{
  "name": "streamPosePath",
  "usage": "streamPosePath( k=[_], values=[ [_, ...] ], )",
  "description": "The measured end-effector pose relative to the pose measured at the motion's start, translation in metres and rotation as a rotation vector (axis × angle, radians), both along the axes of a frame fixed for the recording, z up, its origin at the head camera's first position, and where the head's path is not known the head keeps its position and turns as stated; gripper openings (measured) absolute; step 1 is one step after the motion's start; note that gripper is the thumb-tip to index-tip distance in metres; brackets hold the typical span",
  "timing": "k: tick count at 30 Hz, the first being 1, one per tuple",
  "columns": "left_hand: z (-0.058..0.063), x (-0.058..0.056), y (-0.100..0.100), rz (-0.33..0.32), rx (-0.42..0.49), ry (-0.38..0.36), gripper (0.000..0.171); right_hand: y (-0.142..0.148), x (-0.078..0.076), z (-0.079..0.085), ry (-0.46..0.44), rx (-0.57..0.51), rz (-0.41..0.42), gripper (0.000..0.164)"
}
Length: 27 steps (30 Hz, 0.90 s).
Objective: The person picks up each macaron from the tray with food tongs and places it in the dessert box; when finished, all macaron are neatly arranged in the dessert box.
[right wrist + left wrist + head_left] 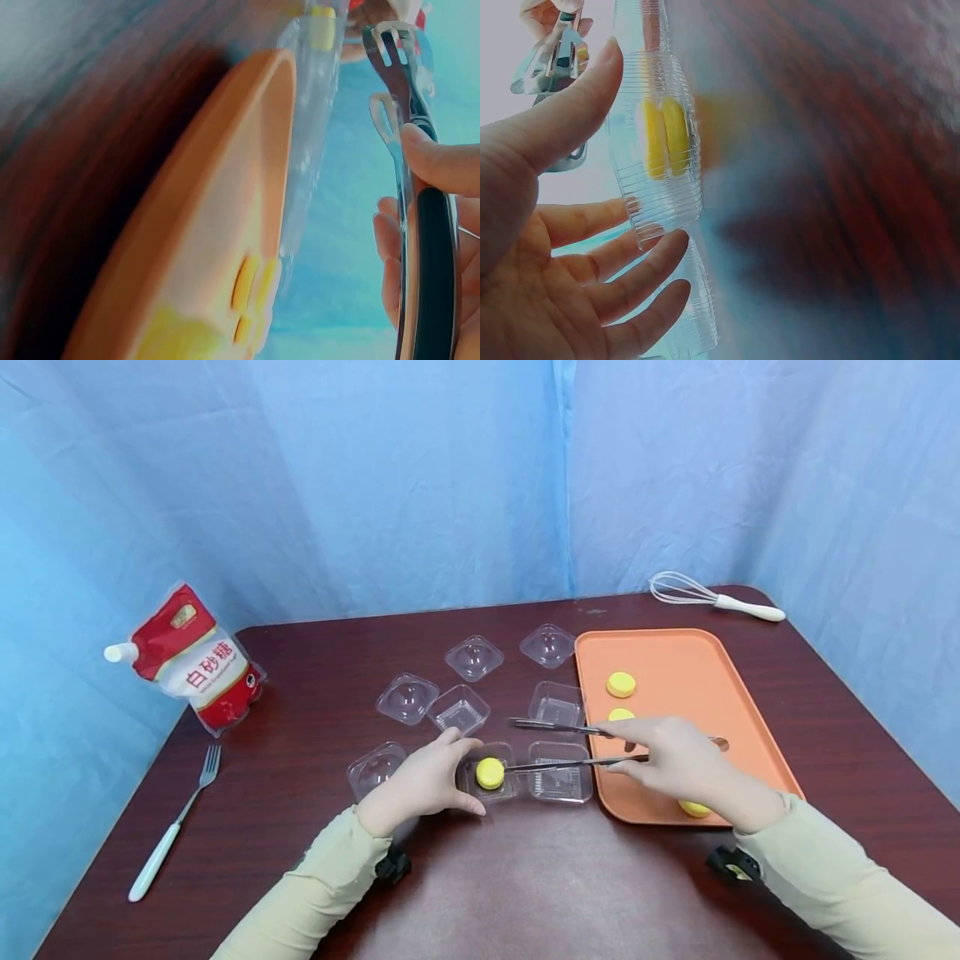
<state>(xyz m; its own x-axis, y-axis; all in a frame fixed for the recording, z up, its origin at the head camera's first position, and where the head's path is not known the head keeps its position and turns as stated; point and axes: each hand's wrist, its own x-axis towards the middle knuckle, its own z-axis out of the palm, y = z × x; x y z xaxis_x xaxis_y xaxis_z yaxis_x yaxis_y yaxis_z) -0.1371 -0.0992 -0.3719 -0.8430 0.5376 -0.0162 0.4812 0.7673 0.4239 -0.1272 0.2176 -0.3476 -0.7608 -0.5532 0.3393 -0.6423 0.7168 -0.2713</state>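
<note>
A yellow macaron point(490, 773) sits in a clear plastic container point(510, 792) at the middle of the table. Beside that container is my left hand point(427, 777), thumb and fingers spread around its left side. In the left wrist view the fingertips are right at the container's ribbed wall point(656, 214). My right hand point(678, 760) holds metal tongs point(558, 727) over the tray's left edge. Their arms are spread apart with nothing between them; one tip overlaps the macaron's edge in the head view. The dark handle point(436, 262) shows in the right wrist view.
An orange tray point(667, 652) at right carries several yellow macarons point(621, 684). More clear containers point(558, 789) and domed lids point(474, 657) surround the middle one. A sugar pouch point(202, 660) and fork point(176, 827) lie at left, a whisk point(712, 597) at back right.
</note>
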Motion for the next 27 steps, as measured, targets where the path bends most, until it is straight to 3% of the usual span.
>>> streamPosePath(
  k=[7, 17, 22, 27],
  values=[
    [0.001, 0.001, 0.0, -0.001, 0.0, 0.008, 0.084, 0.032, 0.004, 0.006, -0.019, -0.062, -0.043, 0.05],
    [0.003, 0.003, -0.003, -0.044, -0.029, 0.033, 0.082, 0.081, 0.015, 0.004, 0.066, -0.078, -0.139, 0.053],
    [0.005, 0.003, -0.003, -0.061, -0.036, 0.033, 0.082, 0.102, 0.025, 0.0, 0.0, -0.069, -0.227, 0.05],
    [0.007, 0.004, -0.003, -0.062, -0.043, 0.018, 0.081, 0.125, 0.036, -0.007, -0.019, -0.059, -0.248, 0.049]
  ],
)
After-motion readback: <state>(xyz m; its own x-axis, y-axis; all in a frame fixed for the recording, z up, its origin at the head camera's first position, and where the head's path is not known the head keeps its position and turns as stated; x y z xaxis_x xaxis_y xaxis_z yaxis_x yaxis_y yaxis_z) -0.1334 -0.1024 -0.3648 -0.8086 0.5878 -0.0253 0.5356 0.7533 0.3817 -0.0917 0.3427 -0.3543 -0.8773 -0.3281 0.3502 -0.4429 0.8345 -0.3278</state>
